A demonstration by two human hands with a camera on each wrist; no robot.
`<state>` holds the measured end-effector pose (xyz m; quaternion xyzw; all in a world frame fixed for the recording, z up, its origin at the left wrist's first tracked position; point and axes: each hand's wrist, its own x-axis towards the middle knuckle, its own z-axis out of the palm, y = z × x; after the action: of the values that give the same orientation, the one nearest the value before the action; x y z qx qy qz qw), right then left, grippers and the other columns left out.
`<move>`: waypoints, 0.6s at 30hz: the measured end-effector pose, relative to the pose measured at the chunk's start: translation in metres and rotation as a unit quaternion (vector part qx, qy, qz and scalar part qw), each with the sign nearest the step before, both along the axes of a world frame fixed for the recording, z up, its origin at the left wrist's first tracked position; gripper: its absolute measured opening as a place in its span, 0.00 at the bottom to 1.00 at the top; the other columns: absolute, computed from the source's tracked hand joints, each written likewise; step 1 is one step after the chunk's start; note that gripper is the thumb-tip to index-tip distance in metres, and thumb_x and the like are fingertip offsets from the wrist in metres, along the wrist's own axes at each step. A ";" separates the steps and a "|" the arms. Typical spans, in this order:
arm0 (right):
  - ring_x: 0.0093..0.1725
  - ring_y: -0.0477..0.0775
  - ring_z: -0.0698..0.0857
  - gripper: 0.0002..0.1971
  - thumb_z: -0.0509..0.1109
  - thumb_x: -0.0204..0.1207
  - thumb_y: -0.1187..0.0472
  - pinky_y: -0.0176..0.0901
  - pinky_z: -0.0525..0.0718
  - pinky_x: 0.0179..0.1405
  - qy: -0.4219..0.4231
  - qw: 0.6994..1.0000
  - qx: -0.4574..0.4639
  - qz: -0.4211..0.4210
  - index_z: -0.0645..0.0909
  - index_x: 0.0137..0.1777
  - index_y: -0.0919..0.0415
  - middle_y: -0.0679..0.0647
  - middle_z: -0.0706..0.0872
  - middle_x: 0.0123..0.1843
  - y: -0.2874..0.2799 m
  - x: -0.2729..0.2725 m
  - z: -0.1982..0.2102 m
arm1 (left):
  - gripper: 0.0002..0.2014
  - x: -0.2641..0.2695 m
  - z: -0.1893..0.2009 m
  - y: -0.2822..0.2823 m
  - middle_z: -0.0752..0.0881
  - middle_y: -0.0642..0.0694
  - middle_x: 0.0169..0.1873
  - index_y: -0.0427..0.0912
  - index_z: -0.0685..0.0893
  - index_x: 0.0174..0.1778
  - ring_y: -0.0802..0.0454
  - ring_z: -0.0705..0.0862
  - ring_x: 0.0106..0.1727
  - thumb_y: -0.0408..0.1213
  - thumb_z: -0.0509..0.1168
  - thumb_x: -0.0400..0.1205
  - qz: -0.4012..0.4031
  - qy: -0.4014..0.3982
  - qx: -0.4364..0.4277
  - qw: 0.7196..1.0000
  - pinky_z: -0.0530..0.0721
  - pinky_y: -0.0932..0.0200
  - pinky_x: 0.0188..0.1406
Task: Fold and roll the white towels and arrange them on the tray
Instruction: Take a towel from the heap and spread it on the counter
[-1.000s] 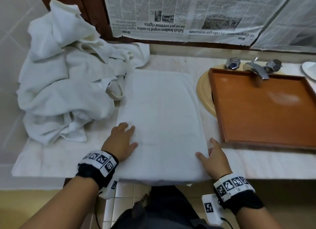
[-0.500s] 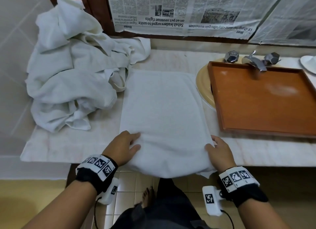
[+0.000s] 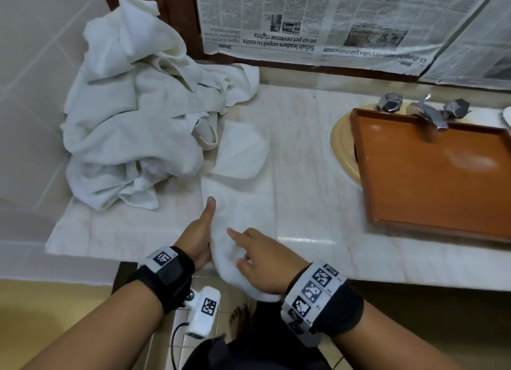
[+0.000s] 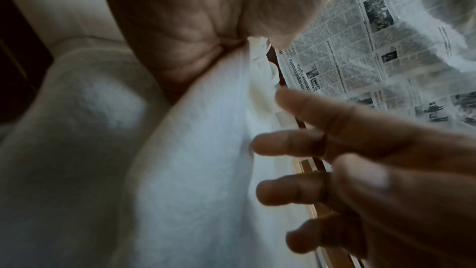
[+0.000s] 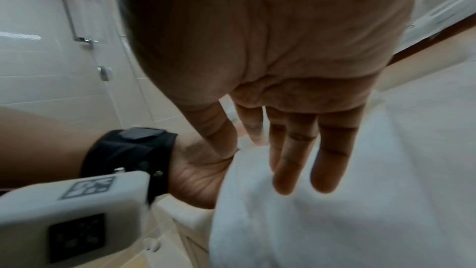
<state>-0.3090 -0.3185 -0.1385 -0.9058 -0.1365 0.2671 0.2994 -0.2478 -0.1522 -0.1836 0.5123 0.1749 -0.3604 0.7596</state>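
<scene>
Marble counter [image 3: 318, 203]: folded towel [image 3: 243, 209] lies lengthwise, near end overhanging. Left hand [image 3: 197, 238] clamps its left edge; right hand [image 3: 265, 261] lies flat on top, fingers straight. Risk: overhang drags fold open, towel slides off. Tray [image 3: 437, 176] bare.

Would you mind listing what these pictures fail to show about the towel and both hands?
- Left hand fingers: in the head view they lie behind the towel.
- The towel's near end: head view, covered by the right hand; layers uncountable.
- Left wrist view: palm and blur hide the grip.
- Pile: towel count unreadable.
</scene>
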 end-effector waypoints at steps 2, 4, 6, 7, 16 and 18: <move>0.67 0.55 0.78 0.31 0.61 0.86 0.57 0.46 0.75 0.72 -0.017 0.999 -0.001 -0.042 0.57 0.87 0.52 0.55 0.70 0.75 -0.016 0.010 -0.005 | 0.33 0.000 -0.002 0.000 0.87 0.35 0.61 0.34 0.83 0.68 0.39 0.86 0.64 0.62 0.59 0.84 0.010 -0.004 0.024 1.000 0.79 0.41 0.70; 0.69 0.56 0.78 0.30 0.63 0.85 0.57 0.46 0.75 0.72 -0.041 0.996 -0.007 -0.076 0.61 0.86 0.53 0.55 0.68 0.76 -0.036 0.026 -0.008 | 0.25 0.000 -0.006 0.000 0.88 0.35 0.60 0.33 0.82 0.67 0.38 0.88 0.60 0.50 0.67 0.84 0.016 -0.032 0.085 0.996 0.81 0.38 0.67; 0.69 0.57 0.78 0.31 0.65 0.84 0.56 0.50 0.76 0.72 -0.060 0.993 -0.026 -0.103 0.61 0.86 0.54 0.56 0.66 0.77 -0.053 0.047 -0.012 | 0.21 0.001 -0.006 0.000 0.90 0.38 0.57 0.36 0.84 0.65 0.39 0.89 0.57 0.44 0.73 0.80 0.009 -0.060 0.139 0.988 0.83 0.35 0.64; 0.69 0.57 0.78 0.31 0.65 0.84 0.56 0.51 0.77 0.71 -0.069 0.991 -0.038 -0.111 0.61 0.86 0.53 0.56 0.66 0.77 -0.059 0.060 -0.014 | 0.21 0.002 -0.005 0.000 0.91 0.39 0.55 0.38 0.85 0.63 0.39 0.90 0.56 0.45 0.74 0.76 0.004 -0.066 0.152 0.986 0.84 0.34 0.63; 0.85 0.61 0.55 0.41 0.68 0.78 0.67 0.55 0.72 0.77 -0.148 0.961 -0.231 0.040 0.55 0.87 0.45 0.54 0.50 0.88 -0.060 0.167 -0.024 | 0.16 0.051 0.007 -0.004 0.86 0.49 0.50 0.44 0.77 0.59 0.50 0.86 0.52 0.42 0.70 0.78 -0.013 -0.178 0.359 0.916 0.85 0.49 0.57; 0.86 0.60 0.52 0.39 0.70 0.75 0.69 0.54 0.68 0.78 -0.185 0.946 -0.248 0.099 0.64 0.84 0.44 0.55 0.56 0.88 -0.061 0.187 -0.031 | 0.13 0.063 0.011 -0.006 0.85 0.48 0.50 0.42 0.77 0.58 0.50 0.84 0.52 0.39 0.69 0.80 -0.036 -0.208 0.394 0.895 0.82 0.55 0.52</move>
<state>-0.1222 -0.3795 -0.1692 -0.9667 -0.2082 0.1489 0.0065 -0.1850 -0.1584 -0.1725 0.8386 0.1222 -0.1740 0.5015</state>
